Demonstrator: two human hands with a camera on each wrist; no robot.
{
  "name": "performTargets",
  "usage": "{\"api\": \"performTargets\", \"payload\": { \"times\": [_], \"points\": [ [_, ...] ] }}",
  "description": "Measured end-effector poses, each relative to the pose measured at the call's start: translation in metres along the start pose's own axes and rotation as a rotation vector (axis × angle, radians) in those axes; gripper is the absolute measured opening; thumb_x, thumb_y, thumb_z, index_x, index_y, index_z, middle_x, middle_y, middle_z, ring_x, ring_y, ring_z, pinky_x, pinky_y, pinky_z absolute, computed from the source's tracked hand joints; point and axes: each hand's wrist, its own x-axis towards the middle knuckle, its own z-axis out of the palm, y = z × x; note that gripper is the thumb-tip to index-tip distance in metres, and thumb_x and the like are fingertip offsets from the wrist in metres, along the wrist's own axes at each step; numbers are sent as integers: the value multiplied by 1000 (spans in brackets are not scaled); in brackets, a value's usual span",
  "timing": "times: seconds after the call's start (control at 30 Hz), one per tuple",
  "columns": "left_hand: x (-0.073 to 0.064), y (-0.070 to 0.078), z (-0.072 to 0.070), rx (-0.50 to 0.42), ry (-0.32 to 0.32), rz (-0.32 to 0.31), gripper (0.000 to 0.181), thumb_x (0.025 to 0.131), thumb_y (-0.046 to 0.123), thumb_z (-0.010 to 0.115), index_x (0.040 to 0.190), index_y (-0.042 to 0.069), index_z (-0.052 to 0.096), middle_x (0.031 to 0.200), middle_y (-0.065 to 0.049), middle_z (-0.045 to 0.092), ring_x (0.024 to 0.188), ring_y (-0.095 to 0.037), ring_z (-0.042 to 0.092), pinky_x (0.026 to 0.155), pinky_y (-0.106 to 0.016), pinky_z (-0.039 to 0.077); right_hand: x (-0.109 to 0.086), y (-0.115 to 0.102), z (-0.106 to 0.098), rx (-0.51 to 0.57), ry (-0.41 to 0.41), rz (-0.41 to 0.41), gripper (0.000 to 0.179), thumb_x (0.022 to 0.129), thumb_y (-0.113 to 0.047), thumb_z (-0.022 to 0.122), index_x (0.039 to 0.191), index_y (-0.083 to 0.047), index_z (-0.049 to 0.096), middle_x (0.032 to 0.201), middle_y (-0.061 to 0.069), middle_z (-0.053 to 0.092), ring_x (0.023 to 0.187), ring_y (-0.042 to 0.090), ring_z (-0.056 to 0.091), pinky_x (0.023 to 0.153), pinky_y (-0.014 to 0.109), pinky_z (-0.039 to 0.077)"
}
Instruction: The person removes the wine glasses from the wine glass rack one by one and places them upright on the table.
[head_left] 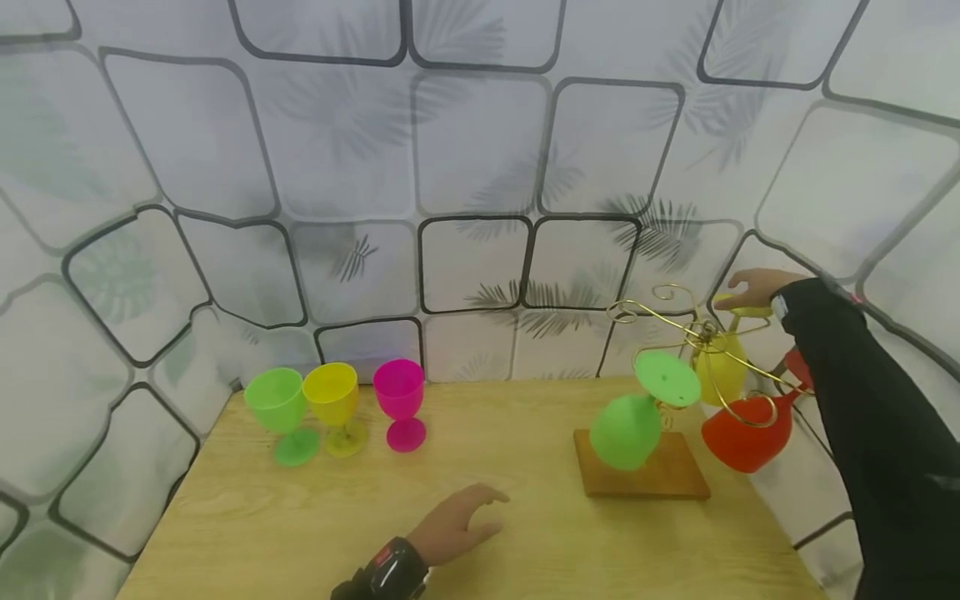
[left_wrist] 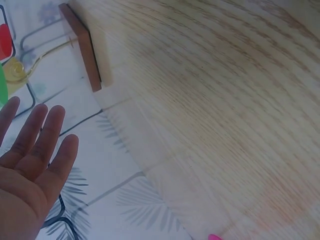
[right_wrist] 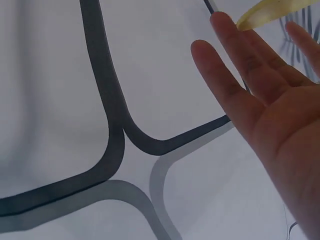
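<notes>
My right hand [head_left: 757, 287] is at the yellow goblet [head_left: 720, 367], which hangs upside down on a gold wire rack [head_left: 705, 333]. In the right wrist view its fingers are mostly straight, and the fingertips are at the rim of the yellow foot [right_wrist: 275, 14]. A green goblet [head_left: 626, 432] and a red goblet [head_left: 750, 433] also hang from the rack, feet up. My left hand [head_left: 457, 525] hovers over the table's front middle, holding nothing, fingers loosely spread in the left wrist view.
Upright at the table's back left stand a green goblet [head_left: 277, 404], a yellow goblet [head_left: 332, 396] and a pink goblet [head_left: 400, 392]. The rack rises from a wooden base [head_left: 675, 475] near the right edge. A patterned wall covering [head_left: 480, 150] surrounds the wooden table [head_left: 300, 525].
</notes>
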Motion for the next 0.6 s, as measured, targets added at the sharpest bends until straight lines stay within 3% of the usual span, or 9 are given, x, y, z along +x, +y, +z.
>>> {"api": "performTargets", "payload": {
  "times": [0.23,0.6],
  "points": [
    [1,-3,1,18,14,38,44,94,42,45,124,12,58,121,-5,63,108,-18,59,93,-39,52,4,8,5,-12,33,-13,74,85,-51,55,120,14,51,123,43,47,106,57,47,83,64,44],
    [-1,-1,0,7,-4,2,44,93,43,47,125,14,58,122,-4,63,109,-18,58,93,-39,52,-8,7,0,-24,37,7,69,85,-46,57,115,15,52,121,46,46,104,58,47,84,63,44]
  ]
}}
